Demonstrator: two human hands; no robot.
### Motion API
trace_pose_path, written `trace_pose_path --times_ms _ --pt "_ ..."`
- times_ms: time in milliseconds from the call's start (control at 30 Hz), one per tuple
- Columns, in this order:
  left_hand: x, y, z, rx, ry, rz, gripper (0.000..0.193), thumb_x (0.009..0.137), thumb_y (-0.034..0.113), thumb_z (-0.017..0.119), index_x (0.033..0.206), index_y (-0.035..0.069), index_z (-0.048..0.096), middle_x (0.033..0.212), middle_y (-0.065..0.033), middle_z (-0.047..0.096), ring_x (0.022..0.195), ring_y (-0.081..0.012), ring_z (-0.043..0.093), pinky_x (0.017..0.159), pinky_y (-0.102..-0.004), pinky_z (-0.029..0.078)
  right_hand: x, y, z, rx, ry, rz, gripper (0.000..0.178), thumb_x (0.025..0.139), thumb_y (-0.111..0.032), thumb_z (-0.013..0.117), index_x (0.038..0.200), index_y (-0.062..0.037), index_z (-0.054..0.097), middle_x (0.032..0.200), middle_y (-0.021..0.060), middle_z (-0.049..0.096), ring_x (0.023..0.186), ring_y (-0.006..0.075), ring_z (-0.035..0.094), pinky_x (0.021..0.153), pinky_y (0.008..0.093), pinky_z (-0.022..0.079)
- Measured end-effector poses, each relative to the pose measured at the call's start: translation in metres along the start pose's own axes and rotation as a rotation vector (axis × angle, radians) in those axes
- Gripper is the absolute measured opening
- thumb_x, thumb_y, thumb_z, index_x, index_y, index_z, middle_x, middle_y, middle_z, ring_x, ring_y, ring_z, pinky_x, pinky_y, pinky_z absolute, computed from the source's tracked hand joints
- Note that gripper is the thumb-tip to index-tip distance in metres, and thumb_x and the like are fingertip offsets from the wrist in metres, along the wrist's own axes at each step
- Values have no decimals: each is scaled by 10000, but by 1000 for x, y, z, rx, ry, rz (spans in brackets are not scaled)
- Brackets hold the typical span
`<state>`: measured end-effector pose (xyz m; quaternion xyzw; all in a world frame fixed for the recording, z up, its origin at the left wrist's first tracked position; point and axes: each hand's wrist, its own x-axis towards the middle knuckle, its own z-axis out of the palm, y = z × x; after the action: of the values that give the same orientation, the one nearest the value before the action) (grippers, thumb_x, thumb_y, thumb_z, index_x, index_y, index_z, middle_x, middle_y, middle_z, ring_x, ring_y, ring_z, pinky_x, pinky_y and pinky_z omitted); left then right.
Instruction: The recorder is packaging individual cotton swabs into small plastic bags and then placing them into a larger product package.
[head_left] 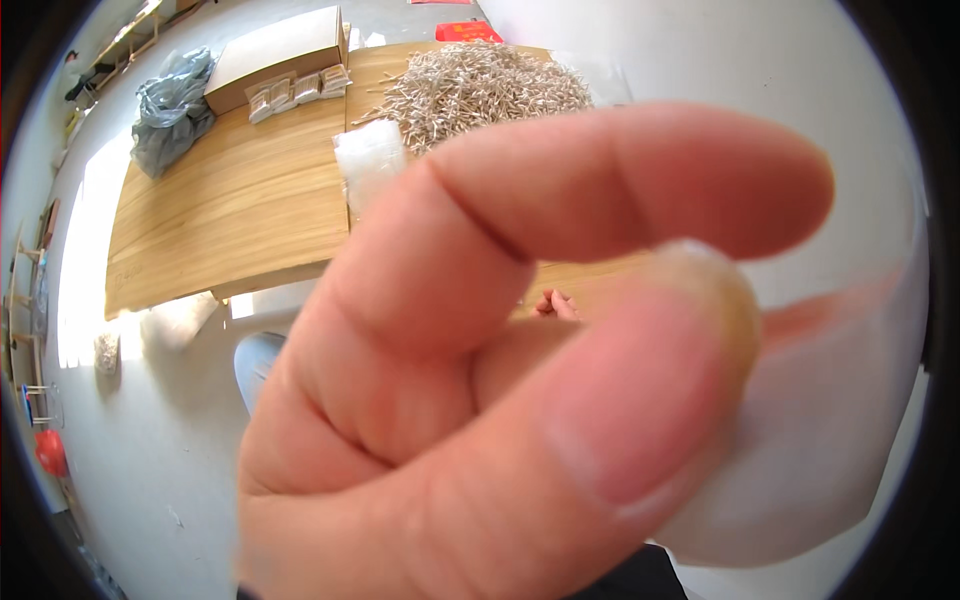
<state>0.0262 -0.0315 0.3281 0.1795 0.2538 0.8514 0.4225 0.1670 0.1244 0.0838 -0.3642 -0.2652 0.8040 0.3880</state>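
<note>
My left hand (430, 390), very close and large, fills the middle of the head view. Its forefinger curls over toward the right, and the thumb bends up beneath it with the nail showing. The two tips overlap in a pinch-like shape, and whatever lies between them, if anything, cannot be made out. Through the gap, a few small fingertips of my right hand (557, 303) show near the wooden table (230, 220); the rest of that hand is hidden. Beyond the left hand lies a large heap of thin cotton swabs (480, 90), with clear plastic bags (370, 160) beside it.
A cardboard box (275, 55) stands at the table's far left, with several small filled packets (295, 92) before it. Crumpled grey plastic (172, 110) lies left of the box. A red package (467, 32) is behind the heap. A blurred reddish streak (830, 315) crosses a pale surface at right.
</note>
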Motion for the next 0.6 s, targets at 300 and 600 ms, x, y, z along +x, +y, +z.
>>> trace_pose_path --times_ms 300,600 --pt "-3 2 -3 30 8 17 476 998 199 446 1388 -52 341 1298 -260 527 1152 -419 583 885 -516 559 -2 -4 8 -44 27 -23 146 1003 -230 548 915 -118 579 759 -12 599 645 104 571 529 238 446" --pt "-7 11 -14 120 86 43 472 998 201 451 1385 -48 348 1294 -256 531 1146 -413 588 887 -511 557 5 23 23 49 -43 101 144 1001 -216 549 905 -113 575 759 -16 592 650 103 556 546 238 451"
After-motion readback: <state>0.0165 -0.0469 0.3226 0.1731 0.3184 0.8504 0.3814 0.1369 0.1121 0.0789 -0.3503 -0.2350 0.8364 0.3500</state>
